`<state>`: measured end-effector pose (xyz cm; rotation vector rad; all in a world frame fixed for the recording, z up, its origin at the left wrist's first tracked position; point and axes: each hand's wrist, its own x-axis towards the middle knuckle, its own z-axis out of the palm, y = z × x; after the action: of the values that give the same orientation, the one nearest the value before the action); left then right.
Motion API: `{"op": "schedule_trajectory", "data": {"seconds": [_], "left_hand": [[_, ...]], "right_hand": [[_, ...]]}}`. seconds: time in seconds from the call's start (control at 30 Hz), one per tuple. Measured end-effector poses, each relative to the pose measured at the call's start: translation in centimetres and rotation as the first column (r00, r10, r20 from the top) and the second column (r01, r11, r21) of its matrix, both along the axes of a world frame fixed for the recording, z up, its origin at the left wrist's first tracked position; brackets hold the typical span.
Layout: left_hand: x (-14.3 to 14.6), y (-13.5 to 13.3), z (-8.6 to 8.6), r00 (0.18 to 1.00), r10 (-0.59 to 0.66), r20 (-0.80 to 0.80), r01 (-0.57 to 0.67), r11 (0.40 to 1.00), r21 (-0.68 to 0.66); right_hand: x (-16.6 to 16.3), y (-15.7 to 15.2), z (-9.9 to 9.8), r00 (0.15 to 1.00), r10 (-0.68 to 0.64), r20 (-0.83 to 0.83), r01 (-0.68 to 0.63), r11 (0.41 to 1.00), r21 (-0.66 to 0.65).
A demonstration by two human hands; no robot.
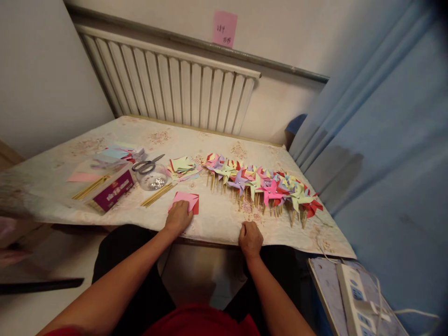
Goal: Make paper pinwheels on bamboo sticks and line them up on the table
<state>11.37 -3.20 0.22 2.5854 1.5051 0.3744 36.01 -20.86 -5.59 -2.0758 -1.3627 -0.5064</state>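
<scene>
My left hand rests palm down on a folded pink and red paper square near the table's front edge, fingers pressed on it. My right hand lies curled at the table's front edge with its fingers tucked under; whether anything is in it stays hidden. A long row of finished paper pinwheels on wooden sticks lies to the right of both hands.
On the table are a stack of cut coloured papers, loose wooden sticks, scissors over a clear bowl, and a purple box. A radiator stands behind. A power strip sits lower right.
</scene>
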Motion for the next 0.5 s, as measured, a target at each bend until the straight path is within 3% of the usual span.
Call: {"op": "schedule_trajectory", "data": {"seconds": [0.5], "left_hand": [[0.2,0.4,1.6,0.990,0.090,-0.113,-0.100,0.991,-0.087]], "right_hand": [[0.1,-0.1,0.0,1.000,-0.003,0.007,0.003,1.000,0.002]]}}
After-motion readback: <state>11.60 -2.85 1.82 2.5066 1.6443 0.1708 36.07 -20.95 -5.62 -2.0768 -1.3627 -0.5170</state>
